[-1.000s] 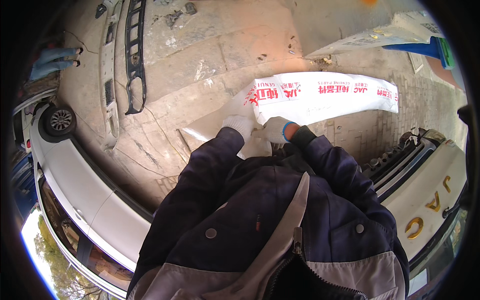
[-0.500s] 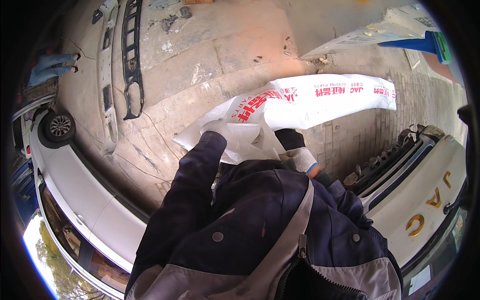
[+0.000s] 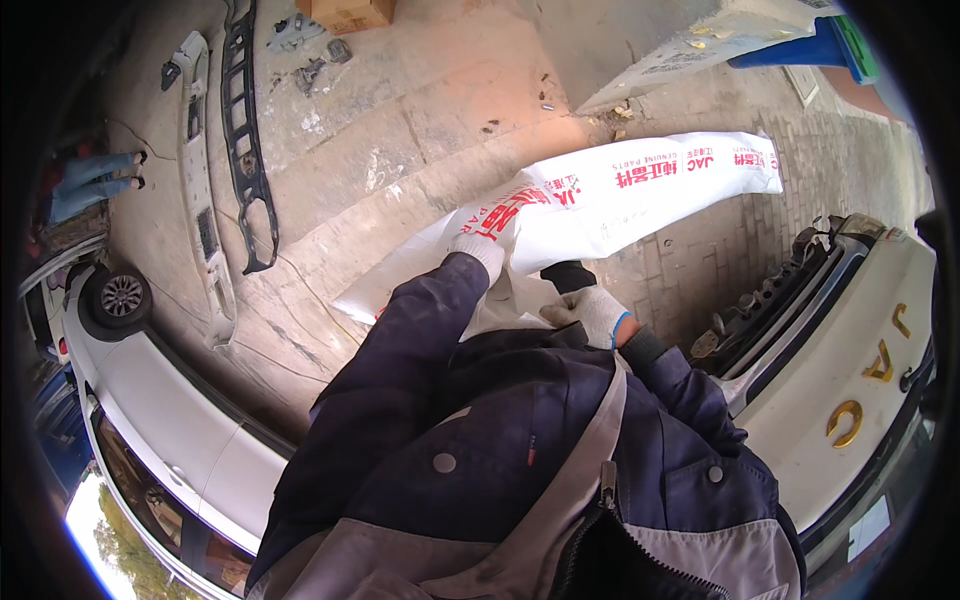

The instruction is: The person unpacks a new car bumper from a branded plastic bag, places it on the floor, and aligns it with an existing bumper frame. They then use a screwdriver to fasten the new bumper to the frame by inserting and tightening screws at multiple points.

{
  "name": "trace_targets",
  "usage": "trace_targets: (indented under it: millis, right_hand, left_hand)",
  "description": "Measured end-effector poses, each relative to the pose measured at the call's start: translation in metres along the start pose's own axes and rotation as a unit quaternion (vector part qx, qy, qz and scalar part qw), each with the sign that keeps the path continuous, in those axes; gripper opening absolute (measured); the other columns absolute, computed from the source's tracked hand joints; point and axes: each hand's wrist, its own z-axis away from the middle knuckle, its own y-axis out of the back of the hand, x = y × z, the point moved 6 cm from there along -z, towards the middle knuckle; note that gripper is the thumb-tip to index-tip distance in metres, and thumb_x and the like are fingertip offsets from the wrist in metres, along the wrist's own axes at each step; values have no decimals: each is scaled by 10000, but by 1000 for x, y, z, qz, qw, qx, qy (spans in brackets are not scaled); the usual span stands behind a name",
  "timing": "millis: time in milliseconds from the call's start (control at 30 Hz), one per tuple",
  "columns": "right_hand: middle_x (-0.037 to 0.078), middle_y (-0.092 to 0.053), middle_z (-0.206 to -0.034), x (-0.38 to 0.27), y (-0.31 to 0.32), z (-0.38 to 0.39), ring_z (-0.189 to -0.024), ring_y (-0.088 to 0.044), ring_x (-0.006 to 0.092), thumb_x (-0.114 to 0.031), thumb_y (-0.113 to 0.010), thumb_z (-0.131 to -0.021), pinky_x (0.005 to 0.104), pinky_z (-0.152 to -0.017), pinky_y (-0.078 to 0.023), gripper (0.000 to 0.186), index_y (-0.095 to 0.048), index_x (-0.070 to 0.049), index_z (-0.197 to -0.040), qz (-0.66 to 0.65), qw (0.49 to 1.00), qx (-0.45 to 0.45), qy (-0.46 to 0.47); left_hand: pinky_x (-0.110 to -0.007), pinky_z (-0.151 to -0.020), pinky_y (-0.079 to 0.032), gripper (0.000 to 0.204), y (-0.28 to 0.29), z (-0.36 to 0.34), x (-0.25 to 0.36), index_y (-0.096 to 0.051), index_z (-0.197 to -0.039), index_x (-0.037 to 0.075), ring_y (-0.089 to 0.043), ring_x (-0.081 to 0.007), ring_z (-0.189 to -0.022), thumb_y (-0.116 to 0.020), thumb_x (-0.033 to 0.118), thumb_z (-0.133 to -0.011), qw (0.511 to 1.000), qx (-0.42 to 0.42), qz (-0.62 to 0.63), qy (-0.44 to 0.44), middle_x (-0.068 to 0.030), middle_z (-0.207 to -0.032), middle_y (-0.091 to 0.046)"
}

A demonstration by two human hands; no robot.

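A long white plastic bag (image 3: 640,205) with red printing stretches across in front of me, from my waist out to the far right. My left hand (image 3: 480,252), in a white knitted glove, reaches onto its near left part; folds of the plastic hide the fingers. Close to my waist, my right hand (image 3: 592,314) wears a white glove with a blue-edged cuff. Its fingers are curled and closed on the bag's loose near edge. Just beyond the right hand shows a black shape (image 3: 567,277) that I cannot identify. What the bag contains is hidden.
Left on the concrete lie a black slotted frame (image 3: 240,130) and a long pale bumper-like part (image 3: 205,220). A white car (image 3: 180,400) stands at left, a cream vehicle (image 3: 850,370) at right. A cardboard box (image 3: 352,12) sits far ahead. Someone's jeans-clad legs (image 3: 95,170) show far left.
My left hand has moved right and slightly forward along the bag. My right hand stays at the bag's near edge, now showing more fully. The whole view has shifted a little.
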Motion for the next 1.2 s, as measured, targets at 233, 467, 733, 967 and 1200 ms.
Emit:
trace_targets:
  millis: [233,467,733,967,1200]
  right_hand:
    - [273,-757,-1028,-41,42,-73,-973,-745,377,-690,-545,-974,445,-884,-562,793,-730,51,-1187,122,985,112,-39]
    - [279,-744,-1118,-35,5,-92,-1040,-717,429,-691,-619,-893,460,-919,-535,784,-765,42,-1131,349,926,-143,3]
    - [280,-731,-1076,40,12,-23,-1046,-698,425,-480,-545,-1015,464,-915,-538,505,-781,-38,-1073,140,987,5,-81]
    - [172,-763,-854,103,8,104,-725,-748,197,-376,-655,-983,360,-624,-551,416,-778,3,-1102,-157,945,83,-273]
    - [254,-747,-1002,131,22,93,-1013,-729,415,-573,-600,-938,463,-894,-559,602,-754,-48,-1191,169,955,56,-237]
  left_hand:
    - [-475,-914,-571,326,26,9,7,-795,-1101,89,-736,-318,-1090,-517,228,-1004,994,90,59,-16,-165,-1149,-769]
    - [-514,-914,-556,418,41,18,-3,-767,-1146,88,-725,-364,-1056,-597,424,-964,989,112,94,-32,-192,-1129,-758]
    - [-491,-966,-548,609,45,24,-26,-758,-1205,87,-719,-352,-1092,-580,621,-972,988,113,106,-28,-162,-1156,-763]
    - [-505,-940,-561,534,48,21,-125,-784,-1143,117,-724,-367,-1083,-620,588,-954,978,90,86,169,-178,-1120,-766]
    - [-491,-825,-585,421,113,46,-39,-806,-1042,114,-751,-356,-934,-646,493,-954,977,214,1,23,-163,-967,-778]
